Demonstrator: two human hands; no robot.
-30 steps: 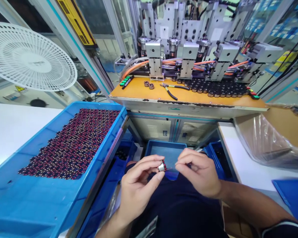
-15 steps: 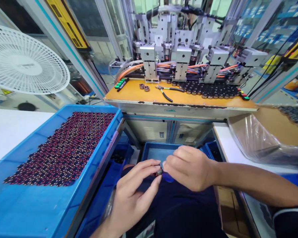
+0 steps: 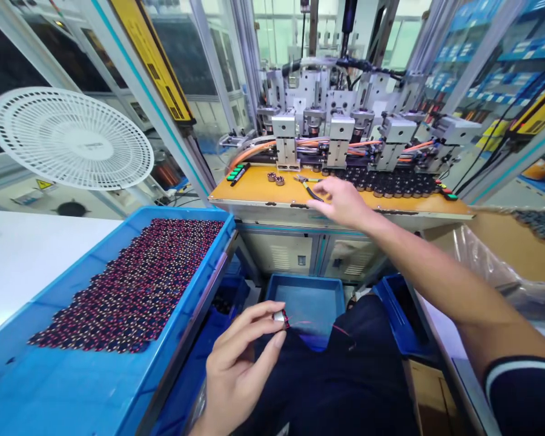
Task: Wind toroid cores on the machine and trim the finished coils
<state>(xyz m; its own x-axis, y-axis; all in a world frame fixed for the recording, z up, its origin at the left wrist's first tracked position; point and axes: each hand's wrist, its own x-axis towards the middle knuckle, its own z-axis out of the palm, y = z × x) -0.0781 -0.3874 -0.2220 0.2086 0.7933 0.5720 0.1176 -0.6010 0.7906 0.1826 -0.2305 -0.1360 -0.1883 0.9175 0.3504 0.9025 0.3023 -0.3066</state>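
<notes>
My left hand (image 3: 243, 357) pinches a small wire-wound motor stator (image 3: 280, 317) between thumb and fingertips, above my lap. Thin reddish wire (image 3: 340, 329) trails from it to the right. My right hand (image 3: 343, 203) is stretched forward to the orange ledge, thumb and fingers apart at the handles of the cutting pliers (image 3: 309, 185). The pliers lie on the ledge with yellow and black grips, jaws pointing left; my fingers partly cover one handle. Two loose stators (image 3: 275, 178) sit left of the jaws.
A blue tray (image 3: 131, 378) packed with rows of stators stands at left, below a white fan (image 3: 79, 139). Dark-topped stators (image 3: 397, 183) crowd the ledge before the machine (image 3: 338, 136). A blue bin (image 3: 306, 297) lies beyond my lap; a plastic-lined carton (image 3: 495, 242) is at right.
My right hand has left the stator and moved forward to the pliers. My left hand still holds the stator, now with loose wire visible. The view has tipped upward.
</notes>
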